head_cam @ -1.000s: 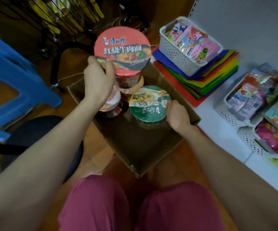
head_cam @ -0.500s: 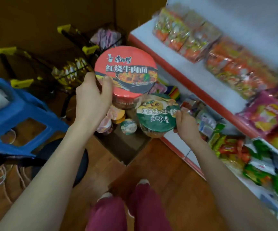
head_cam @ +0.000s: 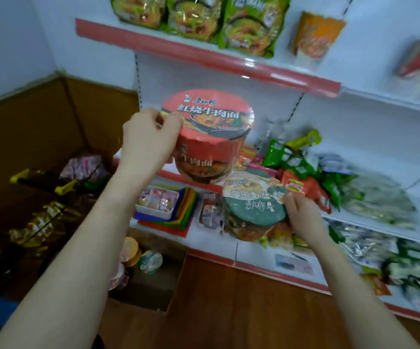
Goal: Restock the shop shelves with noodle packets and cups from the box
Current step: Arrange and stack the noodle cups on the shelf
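My left hand (head_cam: 148,139) grips a big red noodle cup (head_cam: 211,137) by its left rim and holds it up in front of the middle shelf (head_cam: 355,137). My right hand (head_cam: 302,215) grips a green-lidded noodle cup (head_cam: 251,205) at its right edge, lower and to the right, before the lower shelf. The cardboard box (head_cam: 153,283) stands on the floor below my left arm, with several small cups (head_cam: 138,258) inside it.
The top shelf (head_cam: 204,56) carries green noodle packets (head_cam: 199,18) and an orange cup (head_cam: 314,34). Snack bags (head_cam: 330,182) crowd the lower shelf's right side. A white basket (head_cam: 157,202) sits on coloured sheets at the bottom left. A dark rack (head_cam: 37,197) stands left.
Both hands have lifted their cups out of the box and up to the shelves. My view has swung from the floor up to the shelving.
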